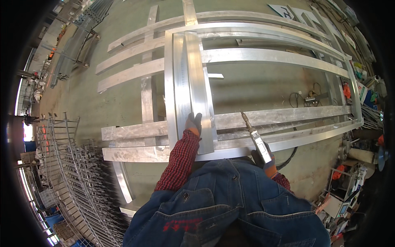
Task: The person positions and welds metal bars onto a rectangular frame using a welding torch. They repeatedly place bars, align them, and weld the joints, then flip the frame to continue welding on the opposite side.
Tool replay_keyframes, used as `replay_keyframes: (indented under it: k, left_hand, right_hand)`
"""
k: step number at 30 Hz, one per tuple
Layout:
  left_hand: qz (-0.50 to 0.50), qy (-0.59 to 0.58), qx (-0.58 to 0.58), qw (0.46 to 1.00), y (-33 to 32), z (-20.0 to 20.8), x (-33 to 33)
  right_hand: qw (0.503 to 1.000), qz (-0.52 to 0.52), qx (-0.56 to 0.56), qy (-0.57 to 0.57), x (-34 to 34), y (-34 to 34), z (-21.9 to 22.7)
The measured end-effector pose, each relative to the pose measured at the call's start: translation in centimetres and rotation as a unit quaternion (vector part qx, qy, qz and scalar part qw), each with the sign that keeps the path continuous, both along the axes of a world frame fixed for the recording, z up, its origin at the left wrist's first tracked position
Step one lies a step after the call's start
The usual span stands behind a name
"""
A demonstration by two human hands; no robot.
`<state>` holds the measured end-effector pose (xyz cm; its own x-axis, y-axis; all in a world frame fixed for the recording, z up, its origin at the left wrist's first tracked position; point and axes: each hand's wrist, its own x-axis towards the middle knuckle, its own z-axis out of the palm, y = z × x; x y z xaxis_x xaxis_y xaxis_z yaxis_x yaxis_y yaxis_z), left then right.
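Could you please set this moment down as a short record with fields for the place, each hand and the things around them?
place: workshop floor with a large metal frame laid flat
left hand: gloved, resting on an upright flat metal bar lying across the frame
right hand: gloved, grip closed on a welding torch, tip pointing up toward a frame rail
cable: runs from the torch to the right
left side: stacked wire racks
clothing: denim jacket, red checked sleeves

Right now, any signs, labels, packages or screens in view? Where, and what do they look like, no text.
White sign panels: flat on the floor at the top right past the metal frame, angular, with dark markings.
Boxy device: lower right among clutter, pale casing, small bluish screen on its face.
Packages: coloured items along the right edge, too blurred to tell.
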<state>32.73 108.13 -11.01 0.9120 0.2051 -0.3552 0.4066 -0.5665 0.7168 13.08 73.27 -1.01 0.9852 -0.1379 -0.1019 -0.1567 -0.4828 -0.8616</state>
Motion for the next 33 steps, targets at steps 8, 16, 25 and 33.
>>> replay_keyframes:
  k: [8, 16, 25, 33]
  left_hand:
    - [0.034, 0.008, -0.025, 0.999, -0.9, 0.4, 0.2]
    - [0.021, 0.009, -0.002, 1.0, -0.1, -3.3, 0.4]
    - [0.046, -0.048, -0.049, 0.997, -0.9, -7.1, 0.5]
    - [0.031, 0.012, -0.075, 0.997, -0.1, -3.6, 1.4]
  right_hand:
    - [1.0, -0.002, 0.007, -0.011, 1.4, 0.1, 1.0]
    - [1.0, 0.004, -0.018, -0.009, 1.7, 0.1, 0.9]
    - [0.996, 0.015, -0.052, -0.065, 3.6, 0.7, -0.5]
    - [0.994, 0.024, -0.068, -0.078, 5.1, 1.5, 0.3]
